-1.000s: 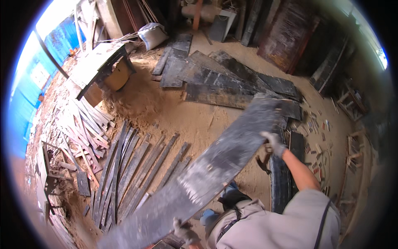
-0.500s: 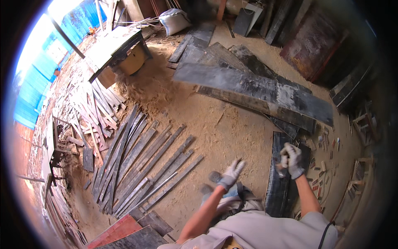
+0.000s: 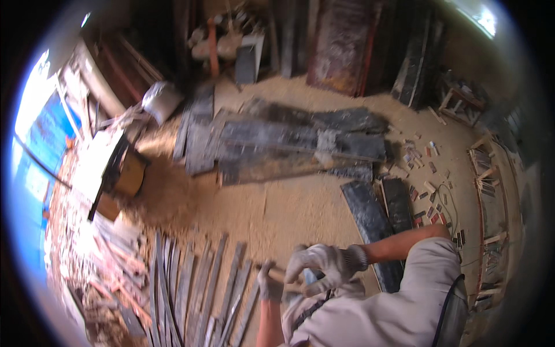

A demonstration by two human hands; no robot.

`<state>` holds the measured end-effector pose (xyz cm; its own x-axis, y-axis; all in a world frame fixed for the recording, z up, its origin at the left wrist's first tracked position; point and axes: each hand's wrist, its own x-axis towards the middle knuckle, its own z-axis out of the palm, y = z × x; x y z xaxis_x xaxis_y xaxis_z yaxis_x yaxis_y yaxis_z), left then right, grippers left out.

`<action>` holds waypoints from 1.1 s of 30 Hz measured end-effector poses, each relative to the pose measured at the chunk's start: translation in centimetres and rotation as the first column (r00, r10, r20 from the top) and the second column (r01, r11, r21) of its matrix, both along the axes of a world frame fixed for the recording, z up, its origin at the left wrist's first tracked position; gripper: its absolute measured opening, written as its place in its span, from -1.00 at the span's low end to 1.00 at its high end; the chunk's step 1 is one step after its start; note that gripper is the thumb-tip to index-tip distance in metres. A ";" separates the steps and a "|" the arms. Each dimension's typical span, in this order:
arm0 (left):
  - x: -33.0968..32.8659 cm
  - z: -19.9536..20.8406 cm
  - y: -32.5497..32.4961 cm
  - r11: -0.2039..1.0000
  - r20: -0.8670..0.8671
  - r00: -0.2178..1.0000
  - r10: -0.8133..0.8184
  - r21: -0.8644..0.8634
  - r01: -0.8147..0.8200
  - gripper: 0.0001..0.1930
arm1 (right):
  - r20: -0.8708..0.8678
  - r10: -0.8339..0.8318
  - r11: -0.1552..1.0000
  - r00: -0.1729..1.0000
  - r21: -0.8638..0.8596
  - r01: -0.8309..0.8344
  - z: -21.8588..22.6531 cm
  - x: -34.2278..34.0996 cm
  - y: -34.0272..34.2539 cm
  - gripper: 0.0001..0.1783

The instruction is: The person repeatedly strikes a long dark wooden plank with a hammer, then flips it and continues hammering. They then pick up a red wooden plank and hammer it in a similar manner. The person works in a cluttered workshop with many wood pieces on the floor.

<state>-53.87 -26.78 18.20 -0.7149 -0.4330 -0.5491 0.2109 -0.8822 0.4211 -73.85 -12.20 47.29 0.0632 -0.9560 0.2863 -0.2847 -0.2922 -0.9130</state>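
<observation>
My left hand [image 3: 269,282], in a grey-white work glove, is raised in front of my body, its fingers closed on a small brown stick-like piece [image 3: 278,274]. My right hand [image 3: 324,267], gloved too, reaches across from the right with curled fingers, close beside that piece. Whatever lies inside the right fingers is hidden by the glove. Below and left of my hands, long narrow dark wooden strips [image 3: 217,283] lie fanned on the ground. A wide black board [image 3: 370,217] lies to the right, partly under my right forearm.
Ahead is a stack of wide dark boards [image 3: 272,136] on the sawdust-covered floor. A saw table with a yellowish panel [image 3: 130,173] stands at the left. Small wood offcuts [image 3: 430,196] are scattered at the right, near a long wooden frame [image 3: 491,231]. A white sack [image 3: 162,101] sits at the back left.
My view has swung right and up. My right hand has come from over the black board to beside my left hand, and my left fingers, spread before, are now closed.
</observation>
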 end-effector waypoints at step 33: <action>-59.6 2.8 -10.3 0.826 0.353 0.797 -0.490 -0.105 0.554 -0.82 | -0.371 -0.786 0.081 0.494 0.730 0.678 -12.8 -41.3 6.0 -0.57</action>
<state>-113.42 -37.10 20.97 -0.6780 -0.1607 -0.7173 -0.4214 -0.7145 0.5585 -115.16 -6.19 34.48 -0.7731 -0.3030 -0.5573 0.1575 0.7593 -0.6314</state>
